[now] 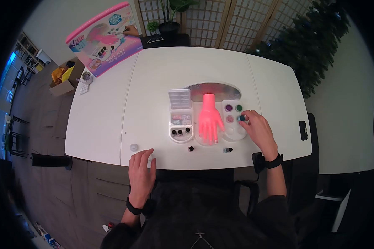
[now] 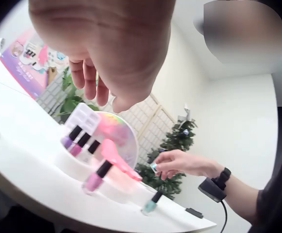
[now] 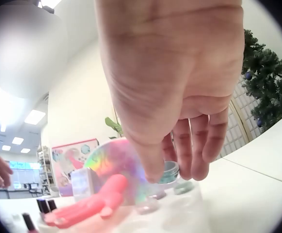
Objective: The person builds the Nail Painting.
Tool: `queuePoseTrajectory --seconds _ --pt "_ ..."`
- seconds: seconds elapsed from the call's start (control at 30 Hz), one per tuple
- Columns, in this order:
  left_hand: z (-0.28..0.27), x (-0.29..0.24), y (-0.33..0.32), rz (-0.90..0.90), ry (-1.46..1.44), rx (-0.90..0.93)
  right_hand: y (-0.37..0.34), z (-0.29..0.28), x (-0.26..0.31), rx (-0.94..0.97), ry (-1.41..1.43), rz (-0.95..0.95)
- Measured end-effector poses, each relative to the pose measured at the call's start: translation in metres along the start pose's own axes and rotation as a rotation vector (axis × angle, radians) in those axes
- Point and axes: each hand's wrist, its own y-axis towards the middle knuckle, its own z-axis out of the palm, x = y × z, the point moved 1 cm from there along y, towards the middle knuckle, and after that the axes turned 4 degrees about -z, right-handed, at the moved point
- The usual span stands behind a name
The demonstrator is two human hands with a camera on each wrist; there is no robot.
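My right hand [image 1: 259, 132] pinches a small round clear jar with teal contents [image 3: 169, 173] between thumb and fingers, over the right part of the white tray [image 1: 236, 135]. Purple [image 1: 228, 108], green [image 1: 239, 108] and pale pink [image 1: 230, 119] jars sit in the tray's round wells. To their left lies a bright pink model hand [image 1: 209, 116], fingers pointing toward me. My left hand [image 1: 141, 174] is held at the table's front edge with relaxed fingers and nothing gripped. Just beyond it is a small whitish round piece [image 1: 134, 147].
A pink polish bottle [image 2: 93, 180] and a teal polish bottle [image 2: 150, 205] are in front of the tray. Several more bottles stand beneath an open compartment case [image 1: 181, 119]. Behind rises a curved mirror [image 1: 216, 90]. A nail art box [image 1: 106, 39] stands far left; a black object [image 1: 303, 130] lies right.
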Motion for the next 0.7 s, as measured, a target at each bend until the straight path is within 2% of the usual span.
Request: queuePoseTrajectory --seconds 0.1,0.2,0.4,0.53,0.6,0.7 --pt "-0.004 0.016 -0.010 -0.116 0.030 -0.015 0.004 0.008 0.000 0.004 -0.020 0.039" --pt "-0.008 0.023 -0.012 -0.185 0.065 -0.002 0.003 0.009 -0.002 0.001 -0.079 -0.003" --pt "-0.013 0.031 -0.014 -0.205 0.081 0.006 0.002 0.012 0.001 -0.004 -0.032 0.023" --pt "-0.009 0.055 -0.013 -0.242 0.074 -0.041 0.006 0.021 -0.005 -0.016 -0.008 0.002" --pt "-0.005 0.072 -0.013 -0.428 -0.041 -0.011 0.007 0.019 -0.005 -0.010 0.035 0.015" --pt "0.002 0.088 -0.006 -0.481 -0.097 0.016 0.005 0.025 -0.004 -0.009 0.040 0.039"
